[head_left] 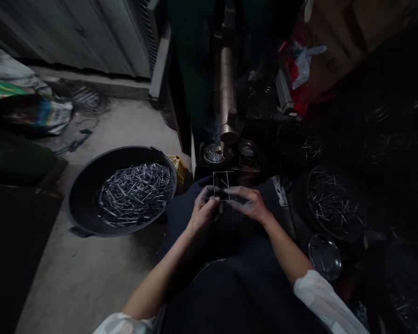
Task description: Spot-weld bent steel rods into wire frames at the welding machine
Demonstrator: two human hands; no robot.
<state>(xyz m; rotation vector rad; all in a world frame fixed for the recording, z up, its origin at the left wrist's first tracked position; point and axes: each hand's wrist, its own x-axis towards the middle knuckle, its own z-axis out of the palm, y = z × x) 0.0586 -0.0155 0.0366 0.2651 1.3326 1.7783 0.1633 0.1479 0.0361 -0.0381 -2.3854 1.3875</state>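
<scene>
Above my lap, a thin bent wire frame [223, 172] is held between both hands. The fingers of my left hand [206, 206] are closed on its left side. From the right, my right hand [246, 202] pinches the upright wire on that side with thumb and fingertips. Just beyond the hands stands a machine with a thick metal cylinder arm [227, 93]. Its pointed tip hangs over a round dish [214, 154] of small metal pieces.
A large black tub [78, 199] of metal pins sits at the left, beside a yellow crate [179, 169]. At the right are a dark basin of wire pieces [330, 199] and a shiny round dish [324, 257]. Sacks [28, 106] lie far left.
</scene>
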